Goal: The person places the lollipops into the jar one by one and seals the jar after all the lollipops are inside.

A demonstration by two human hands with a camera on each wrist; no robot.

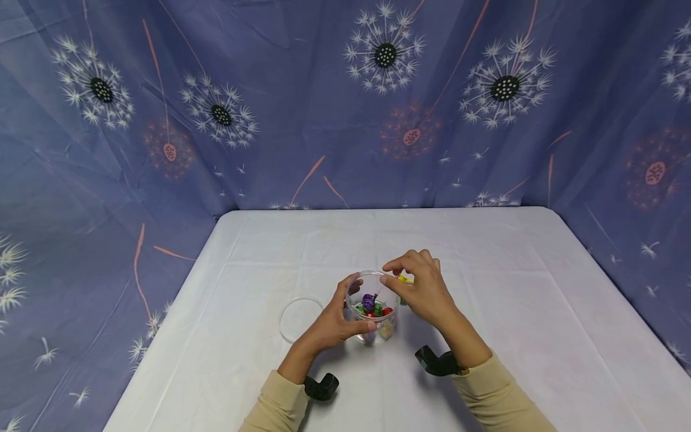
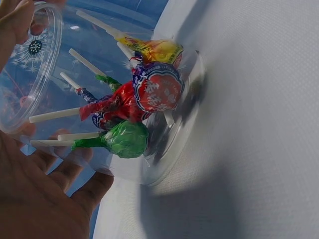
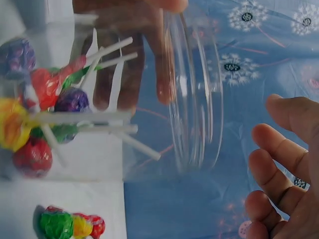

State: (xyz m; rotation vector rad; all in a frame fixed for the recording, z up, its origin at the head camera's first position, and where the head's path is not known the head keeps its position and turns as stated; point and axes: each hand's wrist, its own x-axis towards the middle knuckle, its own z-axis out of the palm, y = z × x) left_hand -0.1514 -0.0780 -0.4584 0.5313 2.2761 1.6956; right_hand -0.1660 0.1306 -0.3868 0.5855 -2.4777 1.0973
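Note:
My left hand (image 1: 336, 319) grips a clear plastic jar (image 1: 372, 318) from the left, thumb at the front and fingers round the far side. Its top is uncovered and tilts toward me. Inside lie several wrapped lollipops, among them a green one (image 2: 127, 139), a red and purple one (image 2: 158, 88) and a yellow one (image 2: 159, 51), their white sticks pointing toward the mouth. My right hand (image 1: 423, 289) hovers beside the jar's rim (image 3: 194, 99), fingers apart and nothing between them. Part of the jar's wall is hidden by my left hand.
A clear round lid (image 1: 281, 313) lies on the white-covered table (image 1: 259, 264) left of the jar. More wrapped lollipops (image 3: 57, 225) lie on the table behind my right hand, partly hidden in the head view. A blue dandelion-patterned curtain (image 1: 302, 108) hangs round the table.

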